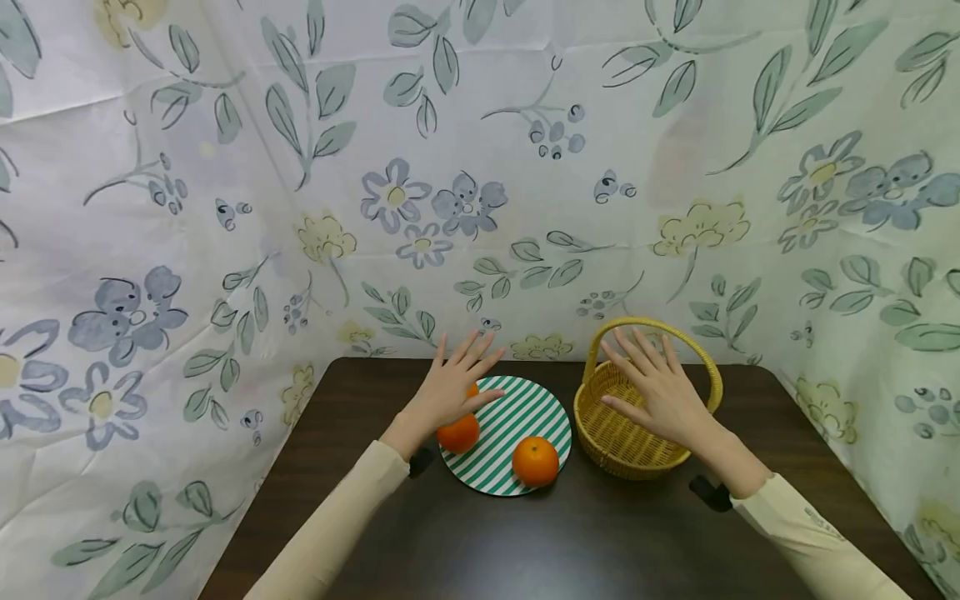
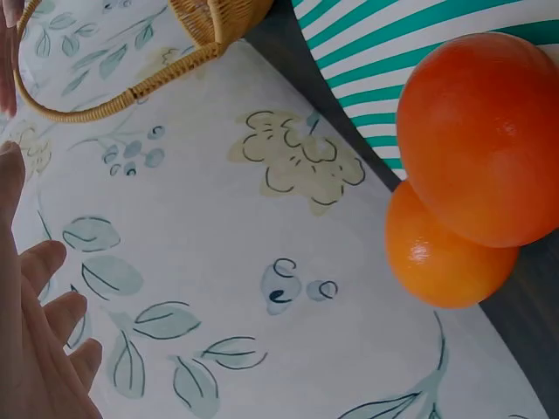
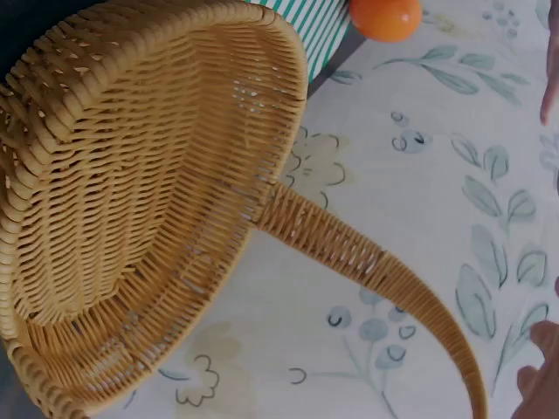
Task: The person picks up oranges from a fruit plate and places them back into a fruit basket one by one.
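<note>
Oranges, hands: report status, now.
Left hand open, right hand open, both empty. One orange on striped plate, two oranges at its left edge. Left hand partly hides those two from head view.

In the head view, my left hand [image 1: 452, 387] covers most of the rear orange [image 1: 472, 390], the top of the orange in front of it [image 1: 460, 435] and a piece of the plate [image 1: 517, 408]. My right hand [image 1: 663, 402] hides part of the basket [image 1: 611, 450]. The bottom edge cuts both my sleeves [image 1: 337, 521]; the dark things at my wrists [image 1: 708, 493] are too small to tell. In the right wrist view, the handle [image 3: 323, 233] leaves the picture at the bottom.
</note>
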Tool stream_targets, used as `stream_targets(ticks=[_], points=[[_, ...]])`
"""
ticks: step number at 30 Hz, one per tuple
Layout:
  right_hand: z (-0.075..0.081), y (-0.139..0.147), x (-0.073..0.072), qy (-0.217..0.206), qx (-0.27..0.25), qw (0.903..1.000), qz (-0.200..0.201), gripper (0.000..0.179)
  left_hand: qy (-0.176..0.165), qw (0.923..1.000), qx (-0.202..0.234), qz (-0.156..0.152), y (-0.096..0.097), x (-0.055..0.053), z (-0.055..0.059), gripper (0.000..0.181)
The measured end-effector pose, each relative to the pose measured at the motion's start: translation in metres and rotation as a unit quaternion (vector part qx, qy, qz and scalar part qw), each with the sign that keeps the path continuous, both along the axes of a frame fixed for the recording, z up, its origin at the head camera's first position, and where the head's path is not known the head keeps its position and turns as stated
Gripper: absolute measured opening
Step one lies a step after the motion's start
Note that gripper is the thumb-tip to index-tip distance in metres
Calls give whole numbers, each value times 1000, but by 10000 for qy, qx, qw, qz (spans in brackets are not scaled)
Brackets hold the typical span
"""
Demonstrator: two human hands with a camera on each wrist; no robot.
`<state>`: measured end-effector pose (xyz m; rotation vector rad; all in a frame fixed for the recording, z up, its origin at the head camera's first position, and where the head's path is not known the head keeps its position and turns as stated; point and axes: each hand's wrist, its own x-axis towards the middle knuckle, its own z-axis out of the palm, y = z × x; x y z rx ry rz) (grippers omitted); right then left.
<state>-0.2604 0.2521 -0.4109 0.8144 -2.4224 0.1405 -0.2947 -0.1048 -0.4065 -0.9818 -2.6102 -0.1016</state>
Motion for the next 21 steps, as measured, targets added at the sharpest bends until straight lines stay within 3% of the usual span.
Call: stream_targets(ticks=[13, 21], points=[[-17, 11, 7, 132, -597, 9981, 76, 75, -107, 9989, 440, 125, -10, -3, -22, 70], [-28, 18, 12, 167, -830, 9964, 85, 74, -491, 9942, 904, 320, -19, -5, -34, 68]])
